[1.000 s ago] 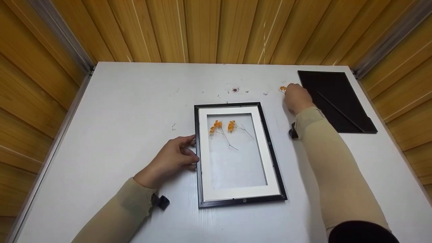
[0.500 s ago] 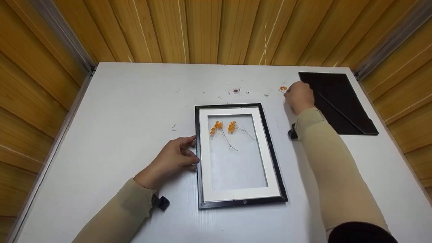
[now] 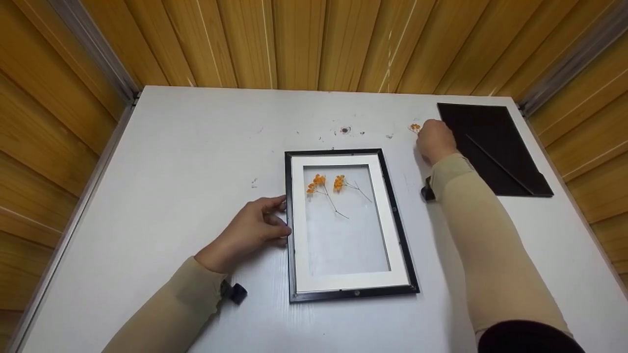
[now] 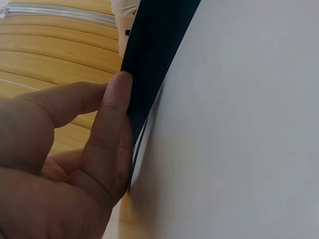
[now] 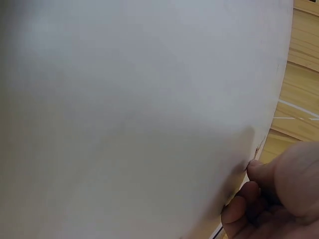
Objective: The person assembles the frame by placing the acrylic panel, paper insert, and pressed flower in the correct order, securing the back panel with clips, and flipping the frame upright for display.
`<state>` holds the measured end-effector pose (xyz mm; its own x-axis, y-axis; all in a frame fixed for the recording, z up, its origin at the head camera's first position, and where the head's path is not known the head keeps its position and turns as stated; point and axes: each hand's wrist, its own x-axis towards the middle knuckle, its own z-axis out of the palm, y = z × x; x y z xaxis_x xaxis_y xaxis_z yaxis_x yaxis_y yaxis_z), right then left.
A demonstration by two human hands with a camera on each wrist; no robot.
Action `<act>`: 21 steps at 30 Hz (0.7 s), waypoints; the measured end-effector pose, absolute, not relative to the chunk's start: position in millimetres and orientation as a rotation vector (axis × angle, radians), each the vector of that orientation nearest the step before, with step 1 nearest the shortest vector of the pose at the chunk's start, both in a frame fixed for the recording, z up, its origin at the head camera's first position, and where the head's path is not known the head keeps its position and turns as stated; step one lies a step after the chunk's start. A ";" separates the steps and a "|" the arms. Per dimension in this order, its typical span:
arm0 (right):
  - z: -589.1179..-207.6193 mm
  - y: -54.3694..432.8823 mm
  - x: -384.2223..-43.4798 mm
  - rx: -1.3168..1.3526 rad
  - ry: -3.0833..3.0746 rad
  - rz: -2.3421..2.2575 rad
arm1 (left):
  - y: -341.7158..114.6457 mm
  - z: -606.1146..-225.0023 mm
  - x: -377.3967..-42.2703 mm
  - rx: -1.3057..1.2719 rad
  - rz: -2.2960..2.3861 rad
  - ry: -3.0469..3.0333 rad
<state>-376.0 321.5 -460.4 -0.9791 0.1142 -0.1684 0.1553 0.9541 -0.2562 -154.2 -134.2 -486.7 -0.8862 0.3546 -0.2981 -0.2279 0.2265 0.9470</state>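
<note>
A black picture frame (image 3: 406, 255) with a white inner mat (image 3: 343, 281) lies flat. My left hand (image 3: 248, 230) touches its left side with thumb and fingertips; the left wrist view shows the thumb against the dark frame edge (image 4: 157, 45). Inside the mat opening are two dried flower sprigs (image 3: 318, 182) with orange heads and thin brown stems. At the back right, my right hand (image 3: 435, 142) pinches another orange flower sprig (image 3: 415, 127) close to the table. In the right wrist view, a thin stem (image 5: 257, 149) shows at the thumb tip of the curled right hand (image 5: 279, 194).
A black backing board (image 3: 483, 117) with a slanted stand leg (image 3: 498, 162) lies beyond my right hand. The white table (image 3: 196, 147) bears small dark marks near its back edge. Wood-plank walls (image 3: 294, 44) enclose the back and sides.
Very little differs. The view has shifted slightly; my left hand stays at the frame's side and my right hand stays at the sprig on the back right.
</note>
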 end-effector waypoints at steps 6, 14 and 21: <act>-457.6 320.7 -367.0 0.167 2.958 -0.495 | -133.1 -486.1 -154.1 0.106 1.716 2.038; -441.9 298.6 -335.6 -0.064 3.015 -0.601 | -133.6 -487.1 -153.7 0.130 1.737 2.013; -427.5 269.8 -293.9 -0.183 3.019 -0.598 | -133.1 -486.2 -153.6 0.128 1.727 2.028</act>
